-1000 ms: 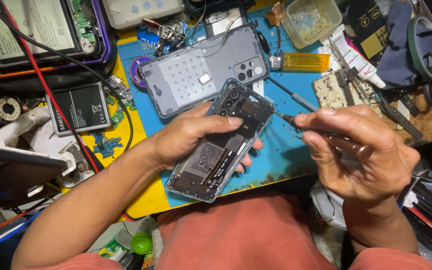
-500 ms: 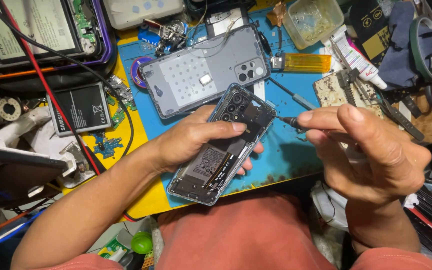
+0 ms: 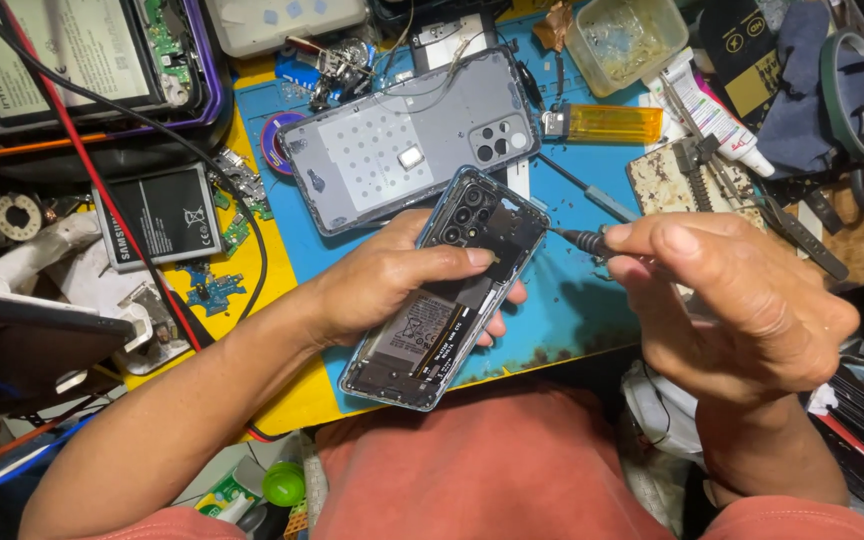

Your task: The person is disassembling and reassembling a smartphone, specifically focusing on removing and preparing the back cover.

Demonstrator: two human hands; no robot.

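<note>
1. Blue and yellow work mat was under everything, pretty scuffed up, and the bench around it was packed with parts.
2. The left hand was wrapped around an opened phone with its back off. Thumb lay across the top, fingertips poked out from under the right edge. So that hand was clamped on the phone, holding it tilted just above the mat, camera end pointing up and away.
3. You could see the phone's battery in the lower half and the black camera cluster at the top end.
4. The right hand was pinched shut on a small screwdriver, thumb and fingers closed over the handle. The dark tip was touching the phone's upper right edge, right by the camera end.
5. The grey back cover lay flat on the mat just beyond the phone, inside face up, camera holes on its right side.
6. A yellow lighter sat to the right of that cover, and a clear plastic tub was past it near the top edge.
7. Off to the left, a loose black battery rested on the yellow part of the mat, with a red wire running diagonally past it.
8. A roll of green tape was way over on the right, well apart from both hands.
</note>
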